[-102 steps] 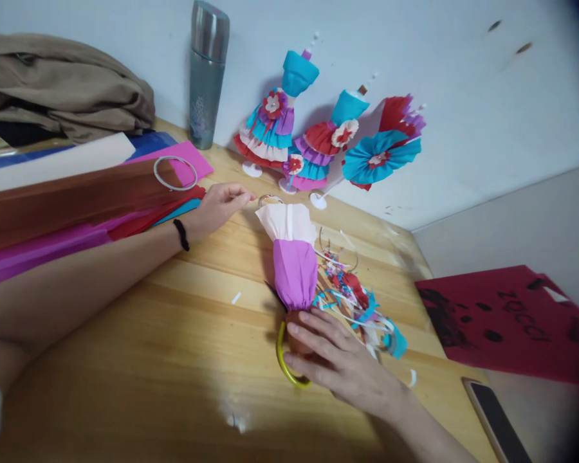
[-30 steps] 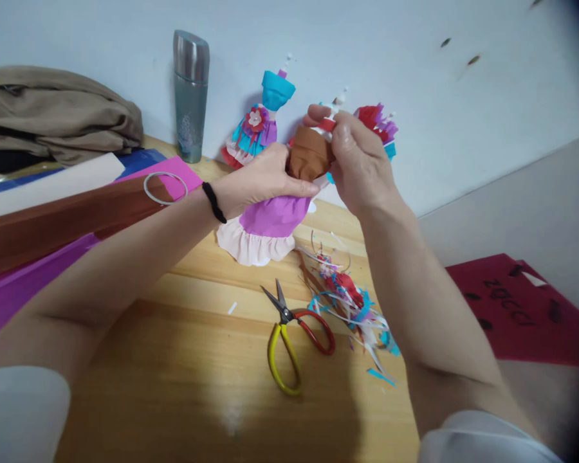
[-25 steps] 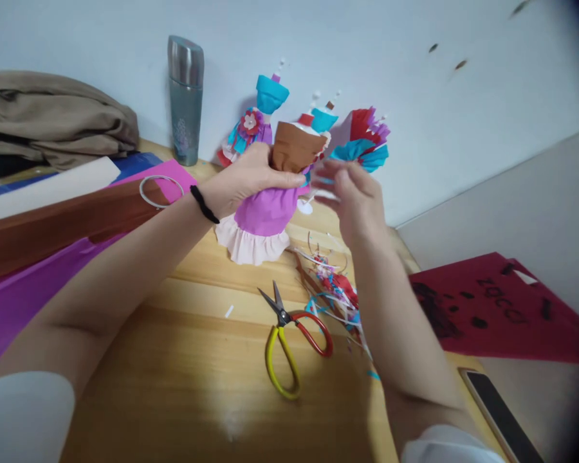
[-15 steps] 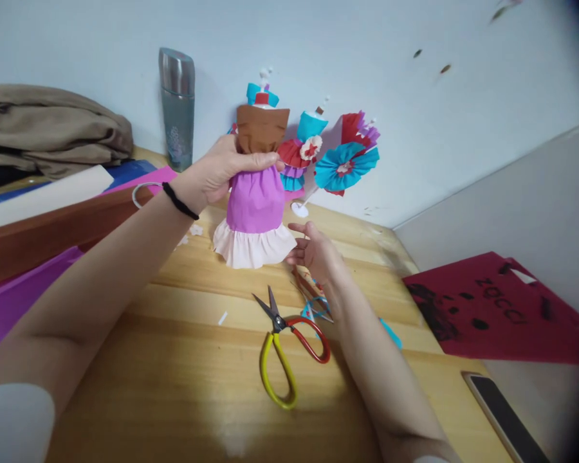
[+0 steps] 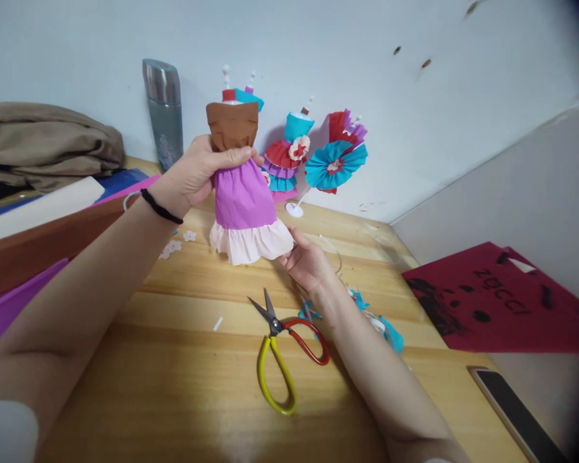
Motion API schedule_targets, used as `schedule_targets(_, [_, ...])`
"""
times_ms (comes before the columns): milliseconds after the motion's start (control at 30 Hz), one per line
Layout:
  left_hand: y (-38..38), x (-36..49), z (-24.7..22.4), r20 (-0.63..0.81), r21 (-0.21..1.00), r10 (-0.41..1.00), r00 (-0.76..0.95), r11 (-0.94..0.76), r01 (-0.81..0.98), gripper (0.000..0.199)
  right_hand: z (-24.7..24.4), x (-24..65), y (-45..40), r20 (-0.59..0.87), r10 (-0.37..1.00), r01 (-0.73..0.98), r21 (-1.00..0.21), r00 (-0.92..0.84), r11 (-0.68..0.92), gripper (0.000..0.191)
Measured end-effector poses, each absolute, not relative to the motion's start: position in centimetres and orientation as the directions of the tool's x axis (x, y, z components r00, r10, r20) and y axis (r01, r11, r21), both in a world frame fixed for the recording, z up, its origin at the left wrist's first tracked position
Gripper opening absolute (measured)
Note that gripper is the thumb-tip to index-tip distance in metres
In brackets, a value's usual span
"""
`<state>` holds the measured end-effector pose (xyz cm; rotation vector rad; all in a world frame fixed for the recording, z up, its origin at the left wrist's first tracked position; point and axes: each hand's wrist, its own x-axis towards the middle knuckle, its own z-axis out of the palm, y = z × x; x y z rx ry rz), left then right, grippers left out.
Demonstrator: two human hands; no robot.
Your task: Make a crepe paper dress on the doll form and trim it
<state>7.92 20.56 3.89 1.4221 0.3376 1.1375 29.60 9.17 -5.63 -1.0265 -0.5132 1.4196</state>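
My left hand point(image 5: 205, 164) is wrapped round the waist of a small paper dress point(image 5: 245, 196) with a brown top, purple skirt and pale pink frilled hem. A red piece and white beads stick up from its top. At the hem's right edge, my right hand point(image 5: 306, 260) has thumb and fingers closed on the pale frill; the fingers are partly hidden beneath it. Scissors point(image 5: 275, 326) with one yellow and one red handle lie spread on the wooden table point(image 5: 183, 386), below the dress.
Behind stand a blue and red paper dress point(image 5: 299, 128), a blue paper flower point(image 5: 335, 166) and a grey flask point(image 5: 164, 116). Coloured paper point(image 5: 53, 225) lies left, blue scraps point(image 5: 390, 334) by my right forearm. A red bag point(image 5: 502, 302) and phone point(image 5: 516, 411) are at right.
My left hand has moved the dress slightly left and tilted its top leftward. The fingers of my right hand, apart before, have closed on the hem.
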Motion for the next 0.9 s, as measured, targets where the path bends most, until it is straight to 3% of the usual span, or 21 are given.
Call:
schedule_targets(133, [20.8, 7.8, 3.4, 0.498, 0.841, 0.7, 0.512, -0.247, -0.481, 0.032, -5.9, 29.8, 9.6, -0.31, 0.948, -0.581, -0.786, 0.074, -0.211, 0.02])
schedule_targets(300, [20.4, 7.4, 3.7, 0.524, 0.829, 0.636, 0.567, -0.23, -0.51, 0.031, -6.5, 29.7, 9.9, -0.293, 0.956, -0.584, -0.781, 0.03, -0.221, 0.006])
schedule_targets(567, [20.0, 7.0, 4.2, 0.544, 0.82, 0.672, 0.503, -0.298, -0.489, 0.042, -6.9, 29.0, 9.7, -0.277, 0.961, -0.498, -0.831, -0.019, -0.249, 0.023])
schedule_targets(733, [19.4, 7.0, 4.5, 0.532, 0.838, 0.641, 0.554, -0.305, -0.451, 0.04, -7.1, 29.2, 9.6, -0.174, 0.981, -0.343, -0.93, 0.086, -0.135, 0.015])
schedule_targets(900, [19.3, 7.0, 4.6, 0.509, 0.852, 0.663, 0.55, -0.297, -0.43, 0.043, -5.8, 29.2, 8.7, 0.074, 0.964, -0.119, -0.987, 0.256, 0.107, 0.031])
